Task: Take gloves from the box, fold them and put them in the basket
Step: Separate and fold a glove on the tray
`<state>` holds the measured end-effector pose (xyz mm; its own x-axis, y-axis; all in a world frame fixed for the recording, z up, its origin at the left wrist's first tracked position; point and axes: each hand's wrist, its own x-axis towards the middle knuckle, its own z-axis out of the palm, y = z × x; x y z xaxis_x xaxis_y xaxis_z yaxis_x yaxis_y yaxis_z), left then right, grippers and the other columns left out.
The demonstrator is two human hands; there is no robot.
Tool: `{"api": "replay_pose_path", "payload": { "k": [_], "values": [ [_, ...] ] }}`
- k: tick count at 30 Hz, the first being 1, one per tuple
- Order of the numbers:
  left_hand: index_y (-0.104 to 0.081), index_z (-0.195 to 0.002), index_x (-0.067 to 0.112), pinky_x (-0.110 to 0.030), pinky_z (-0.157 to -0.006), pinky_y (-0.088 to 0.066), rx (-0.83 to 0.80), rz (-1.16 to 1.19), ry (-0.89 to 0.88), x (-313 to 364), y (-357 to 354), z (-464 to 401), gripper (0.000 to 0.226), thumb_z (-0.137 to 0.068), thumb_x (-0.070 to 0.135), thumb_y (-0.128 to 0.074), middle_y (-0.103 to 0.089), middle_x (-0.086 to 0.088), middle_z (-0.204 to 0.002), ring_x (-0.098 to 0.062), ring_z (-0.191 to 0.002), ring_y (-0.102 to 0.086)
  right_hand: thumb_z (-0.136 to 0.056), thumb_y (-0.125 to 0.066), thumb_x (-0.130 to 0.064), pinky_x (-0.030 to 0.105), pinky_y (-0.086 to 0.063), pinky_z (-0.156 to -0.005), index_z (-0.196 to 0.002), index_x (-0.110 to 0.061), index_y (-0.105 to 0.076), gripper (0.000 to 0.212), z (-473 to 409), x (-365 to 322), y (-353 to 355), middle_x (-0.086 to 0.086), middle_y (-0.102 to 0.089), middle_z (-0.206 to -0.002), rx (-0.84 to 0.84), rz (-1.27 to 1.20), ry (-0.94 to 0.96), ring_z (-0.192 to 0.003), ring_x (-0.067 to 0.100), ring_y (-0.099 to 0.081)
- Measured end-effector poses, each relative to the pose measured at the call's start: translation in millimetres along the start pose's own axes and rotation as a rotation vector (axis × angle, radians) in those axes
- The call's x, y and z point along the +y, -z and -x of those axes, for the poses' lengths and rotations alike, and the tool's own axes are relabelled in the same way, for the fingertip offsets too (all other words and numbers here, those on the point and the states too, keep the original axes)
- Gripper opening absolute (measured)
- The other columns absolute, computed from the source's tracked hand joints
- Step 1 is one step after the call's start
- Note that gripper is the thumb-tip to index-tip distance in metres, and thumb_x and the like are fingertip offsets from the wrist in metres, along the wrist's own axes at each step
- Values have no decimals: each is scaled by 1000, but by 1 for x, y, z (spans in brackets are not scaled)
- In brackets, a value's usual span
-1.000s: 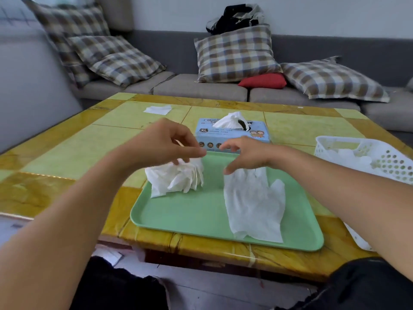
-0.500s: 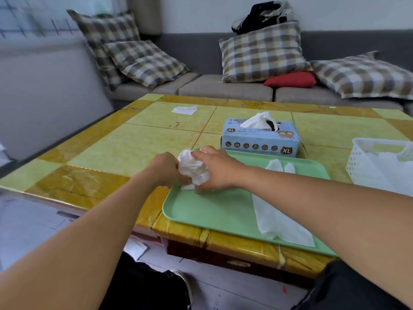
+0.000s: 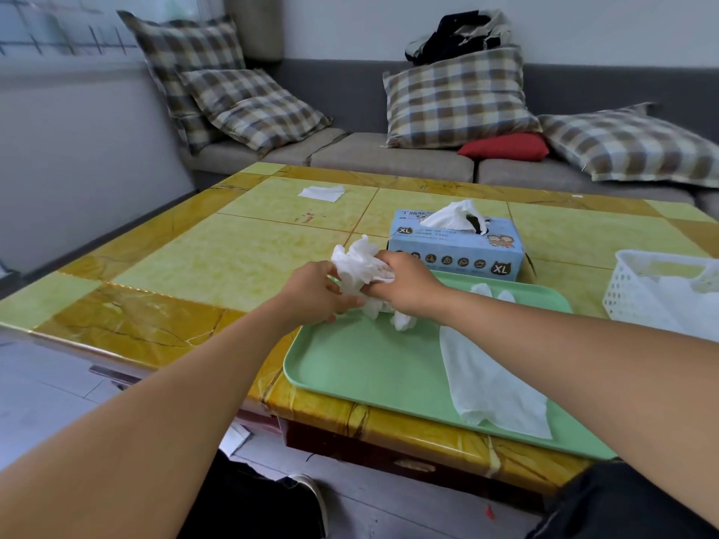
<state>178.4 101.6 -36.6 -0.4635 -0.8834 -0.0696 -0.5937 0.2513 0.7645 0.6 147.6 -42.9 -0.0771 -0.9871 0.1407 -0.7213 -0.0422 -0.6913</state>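
Head view first, the only one I have: my left hand (image 3: 315,293) and right hand (image 3: 404,284) both clutch a crumpled thin white disposable glove (image 3: 360,268), bunched between them just above the far left corner of the pale green plastic tray (image 3: 369,367). A second white glove (image 3: 490,383) lies flat on the tray's right side, unfolded. The light blue cardboard glove box (image 3: 459,250) stands touching the tray's far edge, another glove poking from its slot. The white perforated plastic basket (image 3: 638,289) sits to the right on the yellow-tiled table (image 3: 186,266), with white material already inside, which I take for finished gloves.

I'd judge the job partway: the glove in hand is wadded, not neatly folded, and the flat one waits. Against half a second ago, the bundle has lifted slightly off the tray and my hands have shifted their grip around it; the flat glove, box and basket appear unmoved.
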Motion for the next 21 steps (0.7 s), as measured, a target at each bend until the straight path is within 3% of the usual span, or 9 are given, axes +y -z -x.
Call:
{"api": "replay_pose_path", "payload": {
  "k": [2, 4, 7, 11, 14, 17, 21],
  "values": [
    [-70, -99, 4, -27, -62, -61, 29, 16, -28, 5, -1, -3, 24, -82, 15, -82, -75, -13, -79, -17, -64, -72, -88, -77, -24, 18, -42, -65, -110, -15, -65, 26, 1, 0, 1, -9, -64, -89, -4, -14, 4, -79, 8, -58],
    [-72, -89, 6, -19, -56, -55, 40, -153, -67, 9, 8, -5, 9, -84, 10, -79, -74, -8, -69, -11, -54, -70, -88, -77, -20, 14, -40, -63, -111, -12, -66, 26, 2, 1, 2, -4, -65, -93, -5, 7, 13, -82, 13, -59],
    [-76, -88, 10, -15, -57, -52, 58, -348, -105, 14, 27, 0, 5, -85, 12, -78, -74, -2, -66, -8, -55, -70, -89, -73, -15, 14, -40, -62, -111, -9, -69, 24, 2, 4, 0, 4, -70, -98, 13, 48, 38, -88, 20, -63],
    [-79, -87, 12, -24, -68, -60, 127, -213, -88, 13, 61, 16, 3, -88, 13, -76, -76, -1, -71, -14, -64, -74, -92, -66, -16, 31, -46, -67, -111, -11, -71, 20, 0, 1, -8, 8, -72, -100, 19, 73, 62, -88, 23, -65],
    [-78, -88, 13, -31, -73, -62, 139, -188, -67, 10, 70, 26, 5, -89, 11, -74, -76, -2, -74, -18, -69, -75, -89, -73, -20, 37, -50, -87, -127, -18, -66, 39, -5, -1, -15, 9, -67, -115, -42, 141, 65, -102, 27, -63],
    [-73, -92, 11, -33, -76, -62, 182, -64, -33, 7, 70, 30, 10, -96, 11, -65, -74, -7, -84, -23, -80, -73, -90, -72, -22, 36, -48, -88, -131, -18, -63, 42, -7, 2, -14, 11, -65, -118, -39, 210, 33, -105, 30, -61],
    [-63, -93, 18, -40, -84, -53, 295, 253, 12, 12, 75, 29, 19, -103, 20, -48, -66, -5, -100, -26, -95, -60, -93, -64, -11, 34, -40, -71, -95, -12, -59, 5, -3, 4, -11, 13, -62, -103, -11, 280, 26, -94, 34, -61]
  ]
}}
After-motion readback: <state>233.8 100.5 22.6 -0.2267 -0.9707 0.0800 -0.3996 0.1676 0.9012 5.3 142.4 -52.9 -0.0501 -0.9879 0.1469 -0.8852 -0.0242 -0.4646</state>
